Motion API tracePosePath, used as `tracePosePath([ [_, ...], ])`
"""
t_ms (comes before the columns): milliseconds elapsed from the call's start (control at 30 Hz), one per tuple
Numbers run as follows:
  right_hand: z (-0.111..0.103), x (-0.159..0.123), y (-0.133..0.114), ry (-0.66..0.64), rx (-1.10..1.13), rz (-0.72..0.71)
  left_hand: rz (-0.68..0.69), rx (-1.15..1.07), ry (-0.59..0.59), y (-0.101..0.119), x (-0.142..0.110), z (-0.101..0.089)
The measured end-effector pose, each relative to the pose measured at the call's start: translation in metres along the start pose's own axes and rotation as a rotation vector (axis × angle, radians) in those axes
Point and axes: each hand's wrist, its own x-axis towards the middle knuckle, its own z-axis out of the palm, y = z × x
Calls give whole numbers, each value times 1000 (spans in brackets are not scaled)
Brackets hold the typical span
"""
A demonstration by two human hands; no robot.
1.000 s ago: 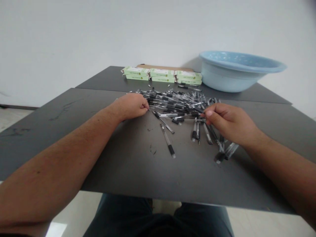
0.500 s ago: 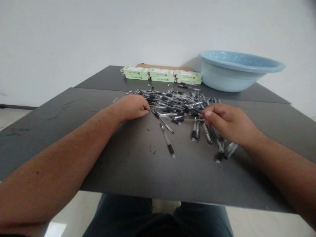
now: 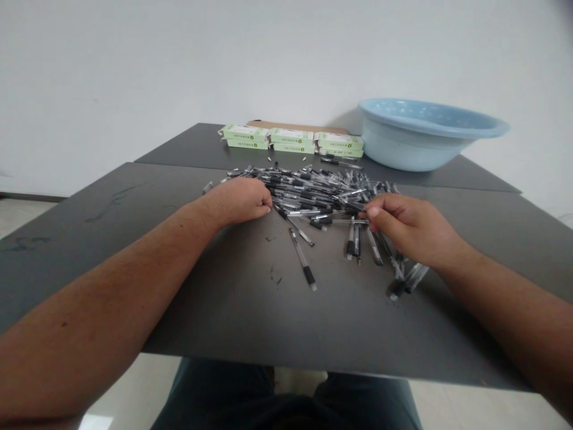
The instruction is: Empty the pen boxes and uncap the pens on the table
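Observation:
A heap of several black-and-clear pens (image 3: 313, 188) lies across the middle of the dark grey table (image 3: 224, 298). My left hand (image 3: 239, 200) rests curled at the heap's left edge, fingertips against the pens; what it grips, if anything, is hidden. My right hand (image 3: 409, 227) is closed at the heap's right side, thumb and fingers pinching a pen, with a bundle of pens (image 3: 409, 278) sticking out under the palm. One loose pen (image 3: 303, 260) lies alone in front of the heap.
Several pale green boxes (image 3: 290, 138) stand in a row at the table's far edge, in front of a brown carton. A light blue plastic basin (image 3: 421, 134) sits at the far right. A white wall is behind. My knees show below the table's near edge.
Both hands stay at the heap; the right hand has shifted slightly left into the pens. The view has tilted a little.

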Motion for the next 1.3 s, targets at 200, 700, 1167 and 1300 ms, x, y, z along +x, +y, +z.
tracePosePath([
  [200, 1, 0, -2, -14, 7, 10, 15, -25, 49, -1, 1, 4],
  [700, 3, -4, -10, -61, -37, -69, 100, -505, 368, 59, -8, 2],
  [1167, 4, -5, -18, -111, -15, -102, 114, -614, 424, 79, -13, -3],
  [1300, 4, -5, -19, -105, -19, -105, 134, -610, 434, 81, -13, -2],
])
